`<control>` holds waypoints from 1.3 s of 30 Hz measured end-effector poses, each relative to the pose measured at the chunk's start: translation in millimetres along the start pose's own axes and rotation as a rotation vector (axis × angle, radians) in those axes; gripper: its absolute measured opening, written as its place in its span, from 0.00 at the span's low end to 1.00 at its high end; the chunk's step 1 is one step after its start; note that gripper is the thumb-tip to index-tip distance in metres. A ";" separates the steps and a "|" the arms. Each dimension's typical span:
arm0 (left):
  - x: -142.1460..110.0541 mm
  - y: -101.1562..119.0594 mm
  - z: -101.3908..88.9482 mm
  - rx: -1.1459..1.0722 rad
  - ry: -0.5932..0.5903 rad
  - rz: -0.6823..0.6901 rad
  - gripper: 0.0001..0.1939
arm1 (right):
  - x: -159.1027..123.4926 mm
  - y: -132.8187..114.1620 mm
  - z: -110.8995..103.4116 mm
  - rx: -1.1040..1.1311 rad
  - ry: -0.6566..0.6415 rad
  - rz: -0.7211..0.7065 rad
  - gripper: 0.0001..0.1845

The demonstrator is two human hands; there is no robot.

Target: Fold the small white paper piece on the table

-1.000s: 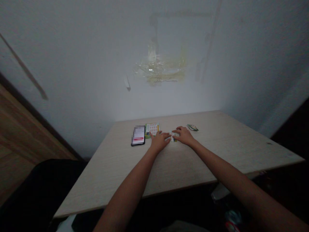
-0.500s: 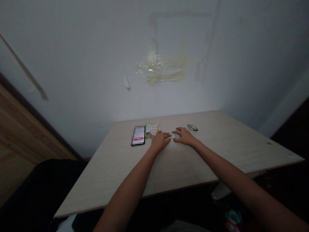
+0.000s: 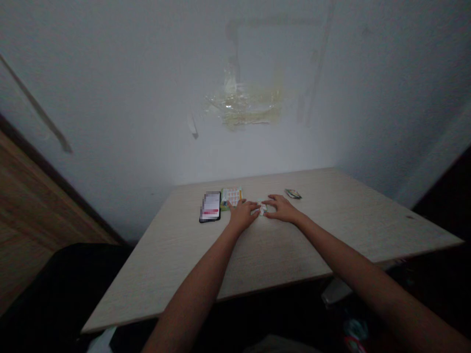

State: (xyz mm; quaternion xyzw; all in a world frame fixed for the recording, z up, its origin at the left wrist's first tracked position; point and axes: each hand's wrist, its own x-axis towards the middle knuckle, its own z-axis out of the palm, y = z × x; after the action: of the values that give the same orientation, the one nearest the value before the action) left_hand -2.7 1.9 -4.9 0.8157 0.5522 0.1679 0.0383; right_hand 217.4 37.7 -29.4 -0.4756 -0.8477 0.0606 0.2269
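A small white piece with coloured print (image 3: 262, 210), perhaps a card, lies on the table between my two hands. My left hand (image 3: 243, 213) rests low over the tabletop, fingers spread, with its thumb and forefinger at the piece's left edge. From the other side, my right hand (image 3: 282, 208) reaches in with its fingers apart and its fingertips at the right edge. Whether either hand pinches the piece is too small to make out. Just beyond my left hand is a green-bordered printed sheet or booklet (image 3: 232, 195), partly covered by the fingers.
A phone (image 3: 211, 207) with a lit, partly blurred screen lies left of the printed sheet. To the right, past my right hand, sits a small stack of cards or packets (image 3: 293, 193). The pale wooden table (image 3: 176, 260) meets a wall with peeling tape (image 3: 250, 105).
Both hands stay almost in place. The fingers have shifted very slightly around the small white piece, and a little more of it shows.
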 end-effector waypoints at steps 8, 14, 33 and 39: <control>-0.7 2.0 -2.5 -0.017 0.003 0.001 0.17 | 3.2 14.3 9.0 0.214 0.142 -0.080 0.11; 0.4 0.3 0.6 -0.016 0.015 -0.001 0.17 | 4.6 18.9 12.1 0.226 0.164 -0.117 0.07; 2.3 0.8 -0.3 -0.032 -0.005 -0.010 0.17 | 12.1 19.4 17.1 0.105 0.192 -0.004 0.09; 1.8 0.6 -1.0 -0.022 -0.007 -0.001 0.16 | 15.2 20.7 16.7 0.075 0.161 0.019 0.11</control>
State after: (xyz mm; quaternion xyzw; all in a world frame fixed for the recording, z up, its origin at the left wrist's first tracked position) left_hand -1.9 3.1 -3.3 0.8154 0.5508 0.1710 0.0492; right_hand 219.4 63.4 -45.8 -0.4780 -0.8194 0.0560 0.3114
